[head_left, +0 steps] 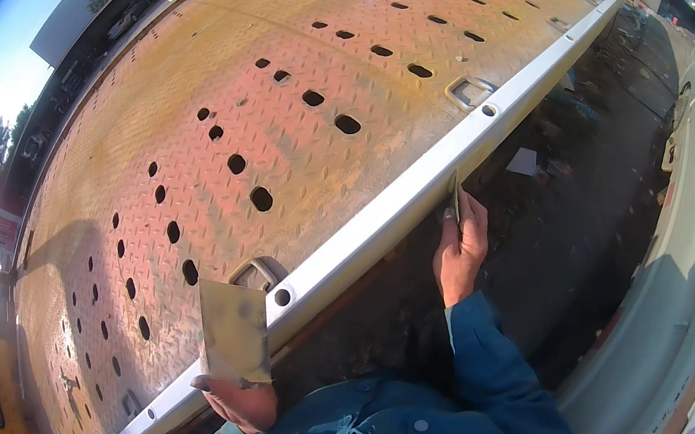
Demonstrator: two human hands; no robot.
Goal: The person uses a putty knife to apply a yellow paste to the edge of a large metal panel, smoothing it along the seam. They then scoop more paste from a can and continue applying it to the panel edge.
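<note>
My left hand point(243, 402) is closed on the lower edge of a flat, yellowish-tan rectangular plate point(235, 327) with darker smears on its face. The plate stands tilted over the white edge rail point(380, 213) of a large metal deck. Further along the rail, my right hand point(462, 249) pinches a thin flat scraper point(457, 193), seen nearly edge-on. Its blade is at the rail's outer side face; whether it touches is hard to tell. Most of my right fingers show, but the left fingertips are partly hidden by the plate.
The diamond-tread deck point(233, 81), yellow and reddish, has rows of oval holes and recessed tie-down rings point(469, 93). A pale green vehicle side panel point(655, 311) runs along the right. Paper scraps point(523, 161) lie on the dark ground between. A yellow cab part point(0, 376) stands at the lower left.
</note>
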